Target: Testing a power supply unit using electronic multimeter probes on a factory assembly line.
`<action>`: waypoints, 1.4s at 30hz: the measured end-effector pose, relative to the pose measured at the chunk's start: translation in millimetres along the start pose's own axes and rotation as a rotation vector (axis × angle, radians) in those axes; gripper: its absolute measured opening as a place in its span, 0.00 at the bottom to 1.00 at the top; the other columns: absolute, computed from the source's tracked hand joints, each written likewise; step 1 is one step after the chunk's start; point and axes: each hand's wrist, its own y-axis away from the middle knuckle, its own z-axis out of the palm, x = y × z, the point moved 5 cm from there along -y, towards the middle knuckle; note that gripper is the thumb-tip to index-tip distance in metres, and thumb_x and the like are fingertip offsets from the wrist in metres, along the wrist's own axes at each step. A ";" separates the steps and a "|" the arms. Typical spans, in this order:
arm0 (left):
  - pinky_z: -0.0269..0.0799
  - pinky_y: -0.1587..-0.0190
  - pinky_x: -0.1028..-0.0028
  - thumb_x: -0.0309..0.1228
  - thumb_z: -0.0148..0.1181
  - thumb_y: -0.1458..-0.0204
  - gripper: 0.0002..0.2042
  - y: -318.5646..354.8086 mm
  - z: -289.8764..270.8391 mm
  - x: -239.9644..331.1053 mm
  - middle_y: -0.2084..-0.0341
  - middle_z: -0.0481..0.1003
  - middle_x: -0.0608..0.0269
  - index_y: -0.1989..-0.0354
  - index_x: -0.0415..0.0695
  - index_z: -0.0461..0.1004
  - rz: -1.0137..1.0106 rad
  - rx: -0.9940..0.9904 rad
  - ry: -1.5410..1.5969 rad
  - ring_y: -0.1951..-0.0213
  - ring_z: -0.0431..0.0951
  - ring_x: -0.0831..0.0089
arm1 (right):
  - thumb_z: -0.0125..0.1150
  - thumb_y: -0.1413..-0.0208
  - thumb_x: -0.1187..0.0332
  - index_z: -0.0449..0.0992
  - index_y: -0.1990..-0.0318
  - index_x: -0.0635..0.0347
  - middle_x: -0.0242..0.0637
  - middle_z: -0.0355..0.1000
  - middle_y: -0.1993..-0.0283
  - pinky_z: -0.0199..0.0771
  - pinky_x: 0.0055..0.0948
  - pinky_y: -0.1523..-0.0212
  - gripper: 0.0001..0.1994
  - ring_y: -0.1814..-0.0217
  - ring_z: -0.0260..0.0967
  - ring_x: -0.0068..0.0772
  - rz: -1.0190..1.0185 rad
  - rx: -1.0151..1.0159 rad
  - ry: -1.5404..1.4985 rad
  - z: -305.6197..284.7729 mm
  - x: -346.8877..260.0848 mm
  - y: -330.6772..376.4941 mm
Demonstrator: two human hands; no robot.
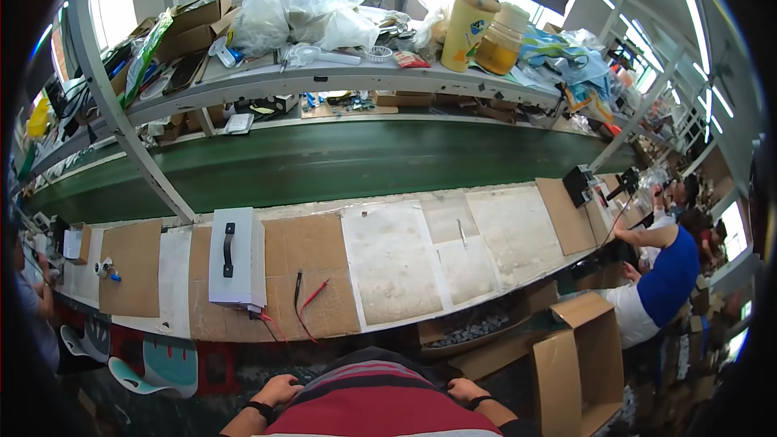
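Observation:
My left hand (279, 390) rests low at my lap, below the workbench edge, fingers curled with nothing visible in it. My right hand (465, 391) lies the same way on the other side of my striped shirt. Both hands are well short of the workbench (388, 263). On the bench ahead to the left lies a white box with a black handle (231, 255). Red and black test probes (306, 295) trail from it over a cardboard sheet.
A green conveyor belt (340, 162) runs behind the bench, under a cluttered shelf (324, 77) with bags, boxes and a yellow cartoon container (469, 20). Open cardboard boxes (579, 356) stand at my right. A person in blue (668, 275) sits further right; another person's arm (32, 299) is at left.

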 end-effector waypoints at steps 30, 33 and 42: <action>0.77 0.47 0.60 0.50 0.64 0.47 0.26 -95.2 3.8 -103.4 0.58 0.83 0.46 0.50 0.41 0.82 0.175 -0.076 -0.290 0.52 0.83 0.50 | 0.67 0.45 0.55 0.82 0.49 0.60 0.51 0.80 0.50 0.76 0.45 0.45 0.21 0.44 0.77 0.54 0.136 0.136 -0.179 16.0 4.0 64.0; 0.77 0.47 0.60 0.50 0.64 0.47 0.25 -108.1 4.7 -98.8 0.58 0.83 0.45 0.50 0.42 0.82 0.228 -0.055 -0.274 0.52 0.83 0.50 | 0.66 0.45 0.56 0.82 0.49 0.60 0.52 0.80 0.50 0.76 0.46 0.45 0.21 0.45 0.77 0.55 0.166 0.211 -0.227 18.3 8.6 78.0; 0.78 0.51 0.65 0.44 0.67 0.46 0.22 -100.0 -20.6 14.0 0.60 0.84 0.47 0.50 0.39 0.81 0.407 -0.129 -0.002 0.56 0.85 0.56 | 0.67 0.45 0.55 0.82 0.47 0.57 0.49 0.79 0.46 0.75 0.47 0.44 0.21 0.41 0.75 0.54 0.256 0.215 -0.332 58.8 27.1 85.0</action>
